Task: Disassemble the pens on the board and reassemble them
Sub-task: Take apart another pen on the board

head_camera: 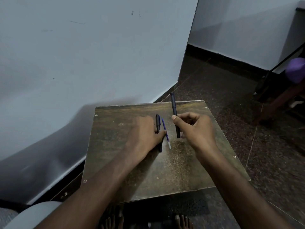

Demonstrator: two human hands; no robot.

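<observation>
Your right hand (pixel 196 128) grips a plain black pen barrel (pixel 175 115). At 9 o'clock from it lies a blue refill (pixel 165 132) with a pale, whitish tip end. Further toward 9 o'clock lies a black pen (pixel 158 123) under your left hand (pixel 144 134). The board (pixel 173 166) is dark brown, mottled with lighter tan speckling. Floor (pixel 231 96): dark, finely speckled. Wall (pixel 90 55): pale blue-grey. At 2 o'clock, a purple object (pixel 296 70).

Pale wall (pixel 82 55) behind; dark speckled floor (pixel 231 100); purple object (pixel 297 70) at right.
</observation>
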